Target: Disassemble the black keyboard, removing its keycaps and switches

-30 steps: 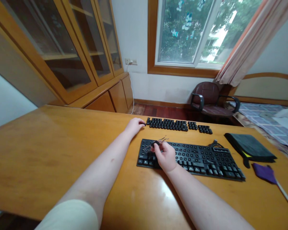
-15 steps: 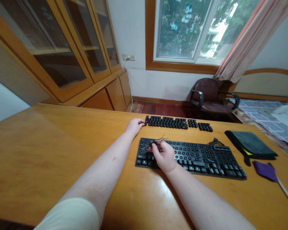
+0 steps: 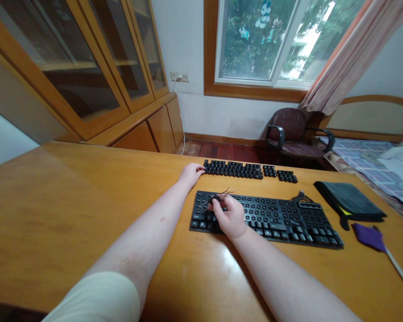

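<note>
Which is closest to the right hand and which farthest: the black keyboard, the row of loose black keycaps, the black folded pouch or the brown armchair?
From the right hand:
1. Black keyboard, right under it.
2. Row of loose black keycaps, just behind it.
3. Black folded pouch, far right on the wooden table.
4. Brown armchair, past the table.

Location: a room in a home, a bedroom doubling as a study. Evidence: a bed (image 3: 372,154) with a patterned cover on the right, a pink curtain (image 3: 349,49) beside a wood-framed window (image 3: 262,40) looking onto trees, and a worn armchair (image 3: 295,134) below it. A glass-door cabinet (image 3: 87,67) lines the left wall, and a keyboard (image 3: 282,219) lies on the broad wooden desk (image 3: 70,214).
</note>
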